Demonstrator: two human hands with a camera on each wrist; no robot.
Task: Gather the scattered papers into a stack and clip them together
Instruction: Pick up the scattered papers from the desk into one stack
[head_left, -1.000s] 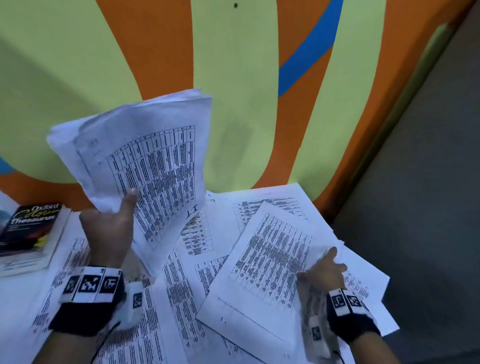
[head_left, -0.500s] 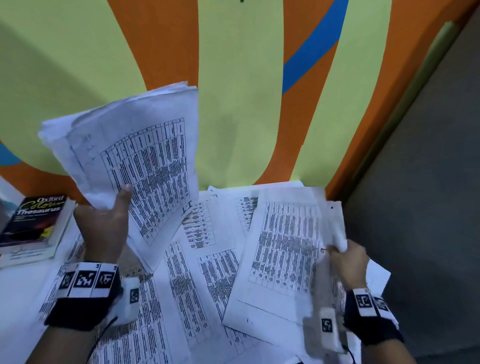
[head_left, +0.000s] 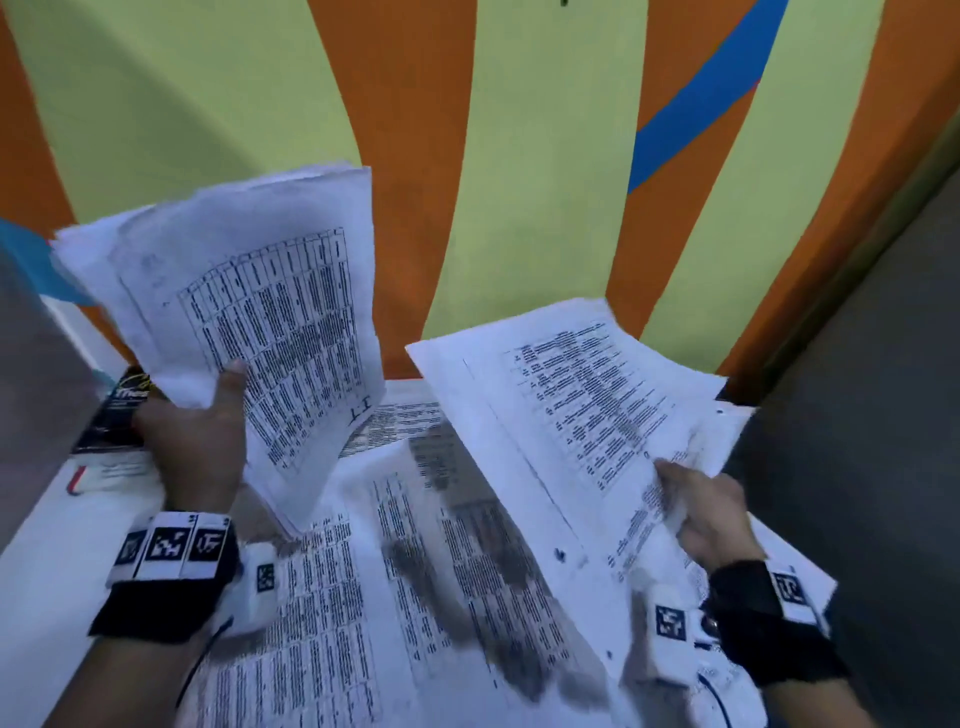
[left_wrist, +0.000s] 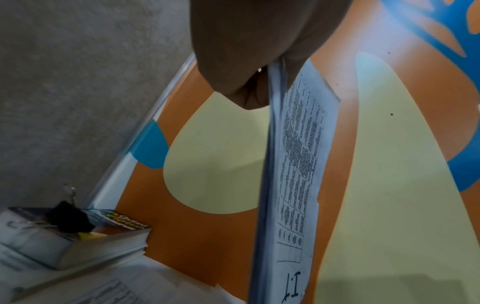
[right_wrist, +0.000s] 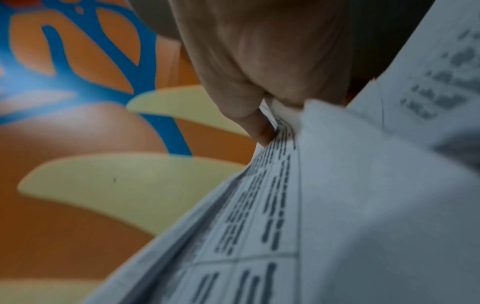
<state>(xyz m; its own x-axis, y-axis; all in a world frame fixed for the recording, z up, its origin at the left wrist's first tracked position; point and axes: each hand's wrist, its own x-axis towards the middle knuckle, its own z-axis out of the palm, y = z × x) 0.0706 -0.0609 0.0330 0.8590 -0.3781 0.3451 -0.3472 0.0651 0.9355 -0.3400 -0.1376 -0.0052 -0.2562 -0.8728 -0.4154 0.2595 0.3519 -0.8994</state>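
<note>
Our left hand (head_left: 200, 441) grips a gathered stack of papers (head_left: 260, 312) upright above the counter (head_left: 47, 561). Our right hand (head_left: 706, 519) pinches a lifted sheet (head_left: 561, 415); more scattered papers (head_left: 415, 597) lie below.

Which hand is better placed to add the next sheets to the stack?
Right. The right hand already pinches lifted sheets beside the stack, which the left hand grips upright, so the left is best kept holding. More papers lie on the table below.
</note>
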